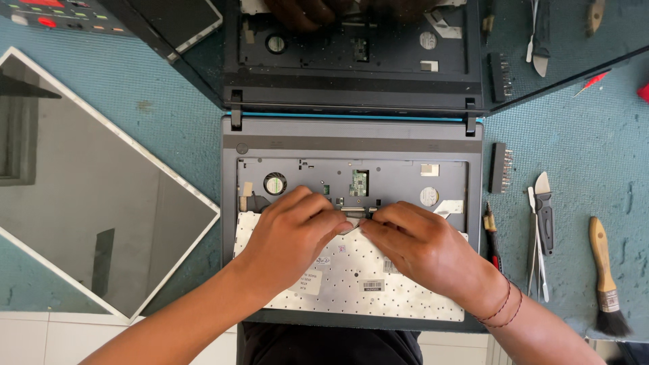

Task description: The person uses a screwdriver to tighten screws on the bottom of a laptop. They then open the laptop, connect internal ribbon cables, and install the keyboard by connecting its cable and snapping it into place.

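Pinching one ribbon cable point(356, 211): left hand point(294, 233), right hand point(419, 247), over one upturned keyboard point(351, 277), one laptop base point(351, 145).

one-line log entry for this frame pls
left hand: on flipped keyboard | right hand: fingertips at ribbon cable | laptop base open | loose screen panel left | tools, brush right

Both hands, the left hand point(294, 233) and right hand point(422, 247), crowd the middle of the laptop base point(351, 145) over the upturned keyboard point(351, 277); the open bay behind them lies bare toward the hinge. Left, a loose screen panel point(88, 189) fills the mat point(574, 162); right, a bit holder point(500, 167), pry tools point(543, 209) and brush point(603, 270) leave narrow lanes.
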